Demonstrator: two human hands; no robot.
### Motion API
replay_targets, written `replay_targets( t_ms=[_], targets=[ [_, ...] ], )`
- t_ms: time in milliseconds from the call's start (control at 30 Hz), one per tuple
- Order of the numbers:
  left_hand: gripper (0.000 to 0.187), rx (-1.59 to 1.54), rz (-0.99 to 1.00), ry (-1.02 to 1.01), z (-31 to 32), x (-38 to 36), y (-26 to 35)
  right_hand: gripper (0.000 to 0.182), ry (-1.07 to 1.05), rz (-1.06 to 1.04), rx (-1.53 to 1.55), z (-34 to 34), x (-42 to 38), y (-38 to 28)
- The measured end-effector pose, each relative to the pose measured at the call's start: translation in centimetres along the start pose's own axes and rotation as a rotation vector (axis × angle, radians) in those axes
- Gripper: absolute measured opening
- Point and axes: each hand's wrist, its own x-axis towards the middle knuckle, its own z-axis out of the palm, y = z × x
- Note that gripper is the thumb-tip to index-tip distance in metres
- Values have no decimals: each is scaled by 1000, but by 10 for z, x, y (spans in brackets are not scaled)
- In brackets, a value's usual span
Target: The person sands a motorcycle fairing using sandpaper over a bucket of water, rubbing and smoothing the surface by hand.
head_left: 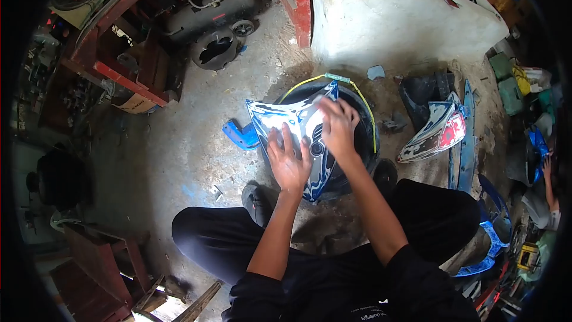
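A triangular motorcycle body panel (286,116), patched white, grey and blue, rests over a black bucket (370,154) in front of me. My left hand (289,160) lies on the panel's left part with its fingers spread. On the upper right side of the panel, my right hand (339,128) presses down with bent, closed fingers. Whatever is under those fingertips, if anything, is hidden. The bucket's yellow handle (301,85) arches around its far rim, with a pale green grip (337,77). A blue plastic piece (241,136) lies on the floor just left of the panel.
On the right lie another patchy panel (426,137), a long blue strip (468,137) and a blue frame-like part (496,244). A low white wall (399,21) stands ahead. At far right, another person's hand (547,170) shows. A wooden stool (179,304) is lower left.
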Motion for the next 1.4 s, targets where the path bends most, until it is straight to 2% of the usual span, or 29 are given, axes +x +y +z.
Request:
replay_targets(
  t_ms=[67, 200, 233, 333, 400, 467, 667, 800, 867, 933, 1033, 1100, 1267, 1333, 1400],
  targets=[
    [59, 8, 3, 6, 1, 0, 1, 32, -1, 15, 74, 8, -23, -3],
    [59, 4, -12, 1, 1, 1, -1, 32, 55, 63, -140, 16, -5, 10],
    [59, -6, -17, 1, 2, -3, -1, 33, 69, 171, -123, 10, 7, 8],
    [60, 15, -12, 2, 1, -2, 0, 33, 99, 73, -17, 10, 21, 17],
    [60, 11, -11, 16, 0, 0, 0, 32, 60, -101, 61, 8, 8, 14],
    [59, 11, -12, 22, 1, 0, 0, 29, 79, -98, 85, 7, -4, 13],
    [59, -14, -34, 27, 0, -2, 0, 27, 155, 103, 31, 14, 24, 31],
    [58, -26, -40, 27, -1, 0, -1, 27, 109, 10, 159, 10, 22, 29],
    [58, -30, -42, 32, -1, -1, -2, 27, 121, -111, 239, 10, 21, 33],
    [58, -24, -47, 31, 0, -2, -2, 19, 197, -14, 277, 6, 27, 39],
    [58, -23, -55, 29, -1, -1, -1, 18, 182, 45, 321, 2, 32, 45],
    [58, -30, -57, 30, -2, 0, 0, 17, 103, -145, 319, 1, 31, 45],
    [59, -22, -69, -1, -2, -3, 0, 19, 205, 48, 352, 12, 35, 51],
    [59, -1, -56, 17, 0, -2, 0, 20, 120, -156, 322, 5, 36, 46],
    [59, -12, -55, 18, 1, -2, 1, 21, 130, -149, 240, 3, 35, 47]
  ],
)
